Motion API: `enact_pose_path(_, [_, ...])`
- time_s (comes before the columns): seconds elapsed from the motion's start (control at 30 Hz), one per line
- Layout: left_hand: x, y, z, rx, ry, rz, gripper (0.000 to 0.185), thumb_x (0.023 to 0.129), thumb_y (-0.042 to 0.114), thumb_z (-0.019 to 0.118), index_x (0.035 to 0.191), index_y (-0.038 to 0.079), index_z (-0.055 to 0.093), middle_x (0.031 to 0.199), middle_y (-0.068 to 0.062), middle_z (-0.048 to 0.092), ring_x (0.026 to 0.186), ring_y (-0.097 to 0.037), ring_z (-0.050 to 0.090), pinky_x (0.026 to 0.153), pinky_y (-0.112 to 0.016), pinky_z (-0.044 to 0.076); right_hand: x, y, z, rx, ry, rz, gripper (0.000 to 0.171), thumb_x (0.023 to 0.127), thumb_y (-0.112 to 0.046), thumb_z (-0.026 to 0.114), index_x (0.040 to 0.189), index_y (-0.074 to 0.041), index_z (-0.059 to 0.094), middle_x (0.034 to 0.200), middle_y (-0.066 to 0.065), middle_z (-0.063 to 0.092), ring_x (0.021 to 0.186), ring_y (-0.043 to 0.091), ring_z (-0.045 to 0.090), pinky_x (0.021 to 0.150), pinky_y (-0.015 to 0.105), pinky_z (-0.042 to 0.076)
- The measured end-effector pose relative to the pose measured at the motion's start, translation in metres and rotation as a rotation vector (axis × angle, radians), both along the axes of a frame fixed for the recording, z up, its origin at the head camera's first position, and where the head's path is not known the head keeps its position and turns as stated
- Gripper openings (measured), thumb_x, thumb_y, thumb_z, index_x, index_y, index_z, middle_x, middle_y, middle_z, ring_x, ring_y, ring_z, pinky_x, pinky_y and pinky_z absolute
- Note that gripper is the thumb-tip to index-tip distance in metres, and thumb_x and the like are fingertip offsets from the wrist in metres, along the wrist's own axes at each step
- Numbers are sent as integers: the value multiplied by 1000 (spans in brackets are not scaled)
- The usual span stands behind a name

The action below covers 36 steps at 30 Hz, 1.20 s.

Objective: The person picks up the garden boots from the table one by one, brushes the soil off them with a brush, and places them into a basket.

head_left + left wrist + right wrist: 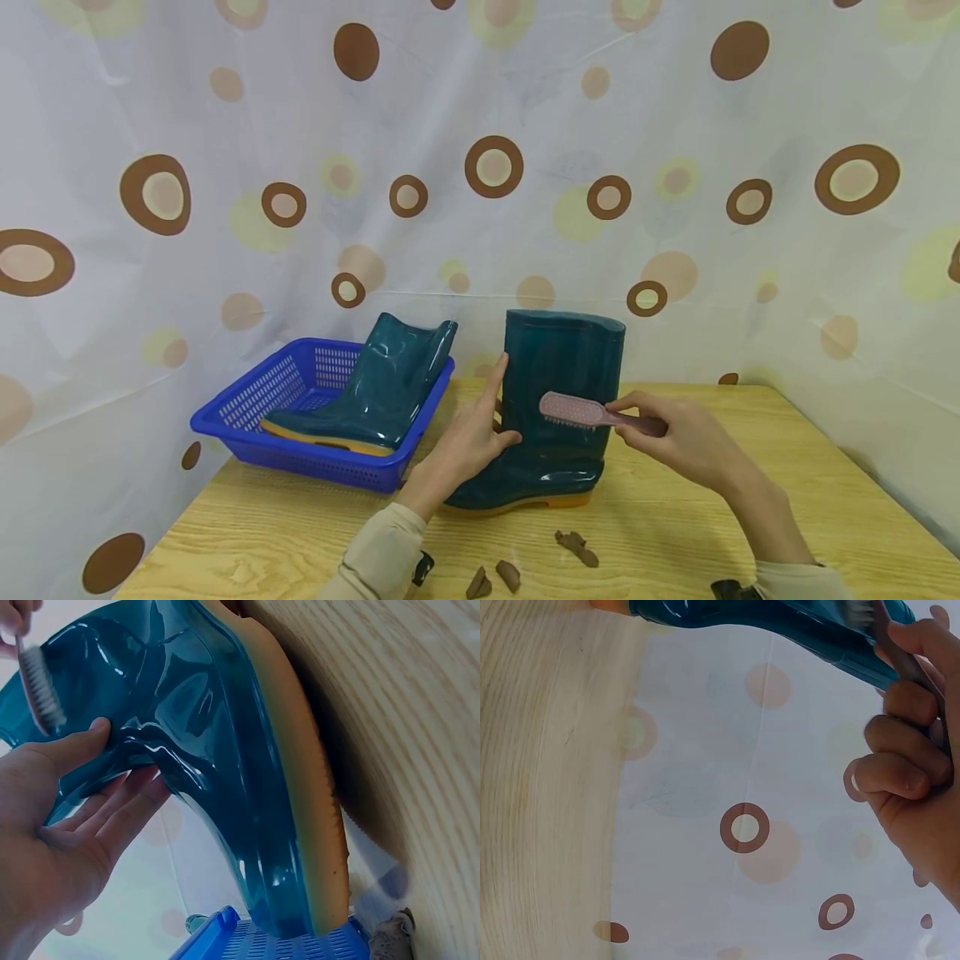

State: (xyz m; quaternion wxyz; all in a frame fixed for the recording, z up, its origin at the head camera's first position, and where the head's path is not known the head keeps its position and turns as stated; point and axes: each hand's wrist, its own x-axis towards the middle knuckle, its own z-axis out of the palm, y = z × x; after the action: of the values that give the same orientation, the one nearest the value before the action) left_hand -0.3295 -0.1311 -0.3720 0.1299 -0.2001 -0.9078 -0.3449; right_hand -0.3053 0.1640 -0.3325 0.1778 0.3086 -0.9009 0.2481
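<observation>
The right hand [686,446] curls its fingers round the handle of a pink scrubbing brush [581,412], whose bristles press against the shaft of an upright teal rubber boot [558,400] just below the middle of the head view. The left hand [468,437] lies flat and open against the boot's left side, fingers straight and thumb across the front, steadying it without curling round it. In the left wrist view that open palm [67,832] sits under the glossy shaft, and the boot's tan sole [300,765] runs along the wooden table [750,508].

Left of the hands, a second teal boot [375,392] lies tilted in a blue plastic basket [247,408] at the table's left end. Small brown clumps [576,546] lie on the wood at lower centre, in front of the upright boot. A white curtain with brown rings [495,167] fills the upper frame. No brand or writing can be read on anything.
</observation>
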Motion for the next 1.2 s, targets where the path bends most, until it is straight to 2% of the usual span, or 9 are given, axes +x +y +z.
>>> enact_pose_path(0.13, [0, 1, -2, 17, 14, -9, 113, 88, 12, 75, 157, 43, -9, 106, -8, 67, 78, -12, 67, 73, -28, 59, 1, 4, 0, -18, -81, 53, 18, 96, -26, 66, 114, -28, 69, 69, -14, 54, 56, 0, 45, 53, 22, 41])
enact_pose_path(0.2, [0, 2, -3, 28, 26, -14, 112, 88, 9, 74, 157, 44, -7, 105, -8, 67, 78, -12, 67, 74, -29, 59, 2, 6, 1, -50, -89, 70, 19, 96, -24, 66, 114, -28, 69, 65, -12, 48, 54, 1, 42, 51, 22, 39])
enact_pose_path(0.47, [2, 5, -7, 73, 76, -5, 105, 90, 6, 71, 158, 43, 0, 105, -9, 67, 80, -15, 67, 76, -33, 59, 5, 17, 4, -181, 36, 80, 24, 95, -14, 67, 116, -24, 69, 82, -8, 65, 61, 4, 54, 55, 22, 45])
enact_pose_path(0.6, [4, 7, -8, 82, 99, -9, 101, 92, 5, 68, 159, 41, 2, 107, -10, 68, 83, -17, 67, 76, -34, 59, 5, 22, 6, -196, 69, 68, 26, 94, -12, 67, 117, -24, 68, 78, -8, 64, 58, 4, 50, 52, 22, 42])
enact_pose_path(0.77, [7, 9, -4, 83, 121, -21, 100, 92, 2, 66, 159, 41, 3, 109, -11, 69, 86, -20, 69, 78, -36, 59, 4, 25, 9, -222, 88, 42, 27, 93, -11, 68, 117, -24, 69, 69, -9, 55, 54, 5, 45, 50, 23, 38])
enact_pose_path(0.9, [13, 9, -2, 117, 107, -19, 97, 93, 0, 64, 159, 42, 7, 110, -12, 69, 85, -21, 70, 79, -37, 59, 3, 25, 7, -237, 51, 63, 26, 94, -12, 68, 117, -24, 69, 73, -8, 58, 57, 7, 47, 51, 23, 40])
enact_pose_path(1.0, [17, 8, 3, 147, 104, -21, 95, 92, -1, 64, 158, 42, 11, 109, -12, 69, 84, -22, 71, 79, -38, 60, 4, 24, 7, -254, 23, 94, 25, 94, -11, 67, 117, -22, 69, 78, -8, 61, 59, 8, 49, 52, 24, 41])
enact_pose_path(1.07, [18, 10, 8, 157, 106, -30, 94, 92, -1, 63, 158, 42, 12, 109, -12, 69, 83, -21, 72, 78, -37, 60, 5, 24, 8, -277, 13, 97, 25, 94, -9, 67, 117, -20, 69, 71, -8, 56, 56, 8, 46, 50, 24, 40])
enact_pose_path(1.2, [17, 15, 30, 168, 135, -41, 94, 92, -1, 62, 158, 43, 12, 107, -12, 69, 79, -21, 72, 76, -34, 59, 10, 27, 13, -343, -6, 83, 27, 95, -9, 65, 120, -17, 68, 63, -7, 43, 52, 10, 42, 49, 26, 38])
